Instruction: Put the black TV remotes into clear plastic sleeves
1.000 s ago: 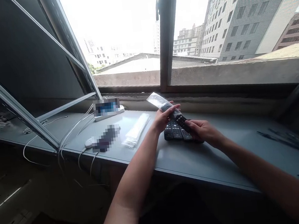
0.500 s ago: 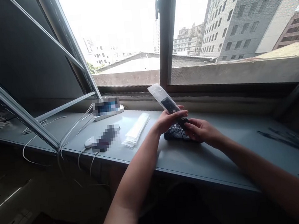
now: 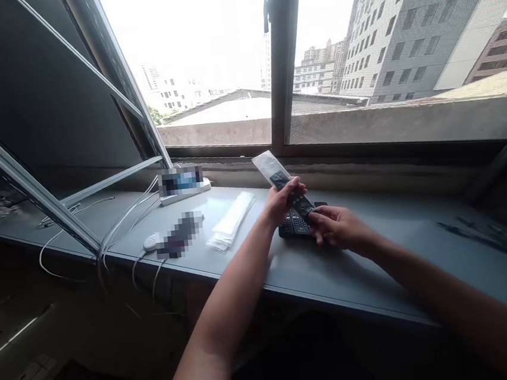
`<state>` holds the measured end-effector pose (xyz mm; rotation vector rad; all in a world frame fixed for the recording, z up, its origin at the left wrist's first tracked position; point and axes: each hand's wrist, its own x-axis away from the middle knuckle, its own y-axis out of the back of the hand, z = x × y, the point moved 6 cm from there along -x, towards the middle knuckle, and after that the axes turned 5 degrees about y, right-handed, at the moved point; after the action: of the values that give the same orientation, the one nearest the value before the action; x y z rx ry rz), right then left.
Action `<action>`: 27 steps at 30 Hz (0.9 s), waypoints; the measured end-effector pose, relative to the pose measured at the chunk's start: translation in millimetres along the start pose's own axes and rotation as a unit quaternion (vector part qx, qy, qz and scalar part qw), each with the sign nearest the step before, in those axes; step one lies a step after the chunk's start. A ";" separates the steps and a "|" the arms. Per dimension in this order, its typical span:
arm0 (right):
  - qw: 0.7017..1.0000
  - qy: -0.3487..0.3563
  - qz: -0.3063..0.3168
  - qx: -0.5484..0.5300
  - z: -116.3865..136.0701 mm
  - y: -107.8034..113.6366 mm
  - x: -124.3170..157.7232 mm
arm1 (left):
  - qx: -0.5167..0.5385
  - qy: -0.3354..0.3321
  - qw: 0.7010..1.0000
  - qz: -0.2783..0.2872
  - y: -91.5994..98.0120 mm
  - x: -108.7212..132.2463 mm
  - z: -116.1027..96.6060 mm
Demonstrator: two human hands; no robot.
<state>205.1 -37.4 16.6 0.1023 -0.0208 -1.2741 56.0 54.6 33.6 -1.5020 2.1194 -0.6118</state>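
A black remote control sits inside a clear plastic sleeve, tilted up toward the window. My left hand is closed around the sleeved remote near its middle, thumb across the front. At the lower end, the fingers of my right hand pinch the remote. Beneath both hands, several more black remotes lie side by side on the grey table; my hands partly cover them. To the left rests a stack of clear plastic sleeves.
A blurred-out device and a white round charger with cables lie on the left. Behind them is a white power strip. Metal frame bars slant across the left side. Dark cables lie at the right. The window stands behind the table.
The remote sits with more of its face showing between my hands. My left hand has shifted slightly up along it, and the sleeve's top end has dropped a little.
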 end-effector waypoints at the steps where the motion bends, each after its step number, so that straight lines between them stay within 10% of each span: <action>1: 1.000 0.010 -0.006 -0.010 1.9 -0.7 0.4 | -0.005 0.008 1.000 0.016 -3.9 2.0 2.2; 9: 0.992 0.117 -0.035 0.033 22.2 0.2 4.3 | -0.046 0.036 0.995 0.076 -17.0 13.4 4.3; 18: 0.992 0.076 -0.007 0.104 19.8 0.6 7.5 | -0.076 0.065 0.991 0.092 -10.2 7.5 11.8; 27: 0.992 0.077 0.011 0.096 20.5 -1.9 8.4 | 0.000 0.027 0.999 -0.027 3.7 0.6 -0.6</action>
<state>204.3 -47.3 36.5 0.3648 -0.0113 -1.2363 52.6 55.2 31.8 -1.5622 2.1247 -0.6795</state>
